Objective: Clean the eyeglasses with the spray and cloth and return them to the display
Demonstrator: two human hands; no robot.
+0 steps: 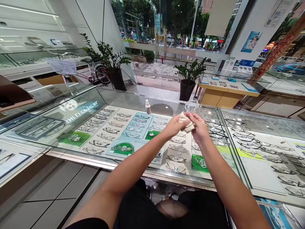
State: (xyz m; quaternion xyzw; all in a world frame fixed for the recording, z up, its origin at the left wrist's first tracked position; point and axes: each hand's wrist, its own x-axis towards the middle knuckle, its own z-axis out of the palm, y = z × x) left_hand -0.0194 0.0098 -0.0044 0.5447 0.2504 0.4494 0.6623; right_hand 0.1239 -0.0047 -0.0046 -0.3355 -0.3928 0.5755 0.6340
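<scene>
My left hand (174, 126) and my right hand (200, 128) meet above the glass display counter (114, 97). Between them is a crumpled cream-coloured cloth (187, 123), pinched by the fingers of both hands. Whether the cloth wraps something, I cannot tell. Just beyond the fingertips shows a thin, clear, rounded outline (192, 105); its kind is unclear. A small white bottle (148, 107) stands upright on the glass to the left of my hands. Rows of eyeglasses (175, 159) lie under the glass below my forearms.
Green cards (199, 163) lie among the eyeglasses. At right, another glass case (262, 171) adjoins the counter. Beyond stand two potted plants (187, 90), a bicycle (95, 71) and a wooden display table (224, 95). A glass front looks onto the street.
</scene>
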